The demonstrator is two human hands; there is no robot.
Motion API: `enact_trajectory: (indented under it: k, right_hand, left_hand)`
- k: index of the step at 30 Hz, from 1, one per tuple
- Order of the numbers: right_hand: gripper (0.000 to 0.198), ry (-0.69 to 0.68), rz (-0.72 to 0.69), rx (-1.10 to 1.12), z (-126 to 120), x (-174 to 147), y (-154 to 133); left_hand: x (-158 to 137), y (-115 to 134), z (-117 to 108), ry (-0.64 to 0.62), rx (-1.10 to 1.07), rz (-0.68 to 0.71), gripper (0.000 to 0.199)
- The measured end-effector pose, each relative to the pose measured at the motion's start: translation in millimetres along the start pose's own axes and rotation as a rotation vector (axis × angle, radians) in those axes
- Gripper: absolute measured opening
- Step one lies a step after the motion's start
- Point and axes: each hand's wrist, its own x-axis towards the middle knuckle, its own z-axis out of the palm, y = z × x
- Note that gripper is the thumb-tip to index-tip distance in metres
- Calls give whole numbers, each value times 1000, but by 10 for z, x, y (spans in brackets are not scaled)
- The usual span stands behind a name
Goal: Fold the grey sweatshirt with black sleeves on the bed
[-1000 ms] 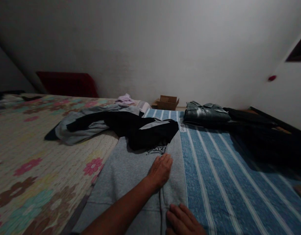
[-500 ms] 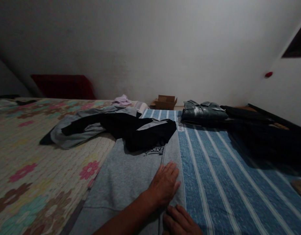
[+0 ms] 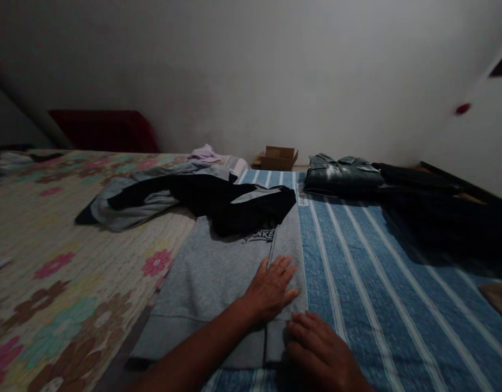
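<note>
A grey and black sweatshirt with dark lettering lies front up, its right side folded inward and one black sleeve laid across the chest. The other sleeve trails left over a crumpled grey garment. My left hand rests flat on the folded strip, fingers spread. Closer to me, my right hand lies at the hem's right corner, its fingers stretched forward and its palm side hidden. Neither hand visibly grips the cloth.
Underneath is a blue striped cloth, beside a flowered bedspread on the left. A folded denim jacket and dark clothes lie at the back right. A cardboard box stands by the wall.
My right hand has moved right and a little forward, toward the sweatshirt's edge. My left hand stays on the folded strip. The view has tilted down, bringing the hem into sight.
</note>
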Motion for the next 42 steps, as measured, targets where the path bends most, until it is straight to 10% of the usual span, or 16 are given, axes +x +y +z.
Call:
enact_trajectory:
  k: [22, 28, 42]
  right_hand:
    - [30, -99, 145, 43, -251, -246, 88]
    - [27, -70, 192, 7, -222, -360, -24]
    - [18, 12, 173, -32, -39, -288, -161]
  left_hand:
    - [-137, 0, -62, 219, -6, -64, 39]
    - [-423, 127, -220, 265, -83, -401, 20]
    - [-536, 258, -168, 138, -414, -554, 53]
